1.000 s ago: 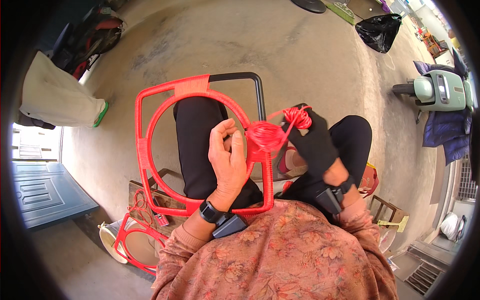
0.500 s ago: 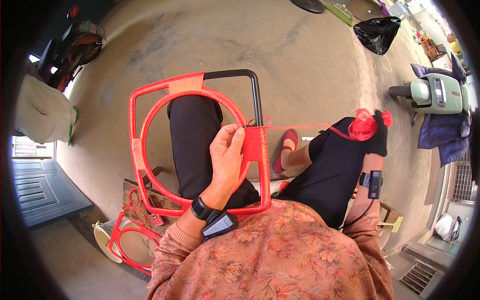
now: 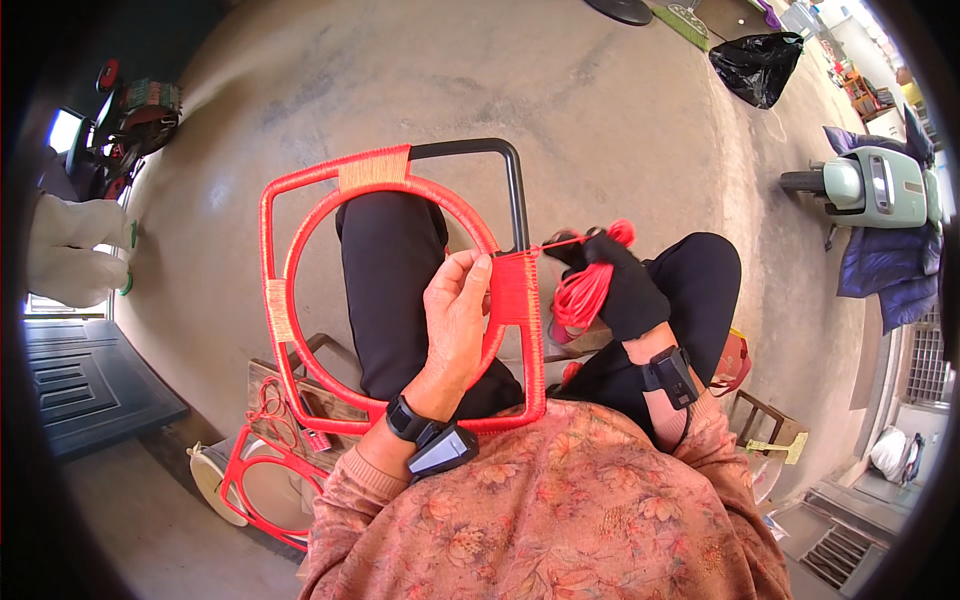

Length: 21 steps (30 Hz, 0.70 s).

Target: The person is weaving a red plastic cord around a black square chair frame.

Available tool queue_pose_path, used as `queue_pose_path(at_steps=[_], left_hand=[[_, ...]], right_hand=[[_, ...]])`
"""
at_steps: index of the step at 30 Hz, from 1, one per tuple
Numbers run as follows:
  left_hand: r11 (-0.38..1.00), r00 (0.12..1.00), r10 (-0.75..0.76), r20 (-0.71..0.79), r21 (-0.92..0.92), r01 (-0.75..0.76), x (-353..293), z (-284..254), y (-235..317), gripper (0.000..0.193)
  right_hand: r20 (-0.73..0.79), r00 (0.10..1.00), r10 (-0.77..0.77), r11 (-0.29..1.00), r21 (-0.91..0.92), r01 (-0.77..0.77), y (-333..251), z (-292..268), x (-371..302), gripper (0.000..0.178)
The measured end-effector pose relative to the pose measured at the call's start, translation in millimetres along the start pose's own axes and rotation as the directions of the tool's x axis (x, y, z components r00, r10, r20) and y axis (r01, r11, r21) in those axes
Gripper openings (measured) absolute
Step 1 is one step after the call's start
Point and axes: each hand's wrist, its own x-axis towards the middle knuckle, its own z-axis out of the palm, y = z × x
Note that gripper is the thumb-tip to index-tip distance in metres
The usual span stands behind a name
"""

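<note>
A rounded-square metal frame with an inner ring (image 3: pixel 275 225) rests on my left thigh, mostly wrapped in red cord. Bare black metal (image 3: pixel 517 195) shows at its far right corner. My left hand (image 3: pixel 455 315) pinches the frame where the ring meets the right side, beside a wide red wrapped band (image 3: pixel 515 290). In a black glove, my right hand (image 3: pixel 625 285) is closed around a bundle of red cord (image 3: pixel 583 297), just right of the frame. A short red strand runs from the bundle to the frame at the band's top.
Another red frame (image 3: pixel 235 480) leans by a white bucket (image 3: pixel 208 475) at lower left, near a wooden bench (image 3: pixel 262 400) with loose red cord. A black plastic bag (image 3: pixel 757 68) lies far right, beyond a pale green scooter (image 3: pixel 870 187). A person's pale trouser legs (image 3: pixel 75 250) show at left.
My right hand has swung left with the cord bundle, from far right to close beside the frame. The strand between them is much shorter. My left hand keeps its grip.
</note>
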Motion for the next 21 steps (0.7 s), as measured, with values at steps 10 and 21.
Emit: queue_pose_path(at_steps=[10,21], left_hand=[[0.964,0.935,-0.173,0.309,-0.14,0.224,-3.2,2.3,9.4,0.028],[0.999,0.988,-0.042,0.151,0.004,0.042,-3.2,1.0,2.3,0.027]], right_hand=[[0.035,0.993,-0.112,0.923,0.375,0.091,5.2,-7.1,16.6,0.024],[-0.199,0.916,-0.349,0.274,-0.956,-0.104,-36.1,-15.3,18.2,0.037]])
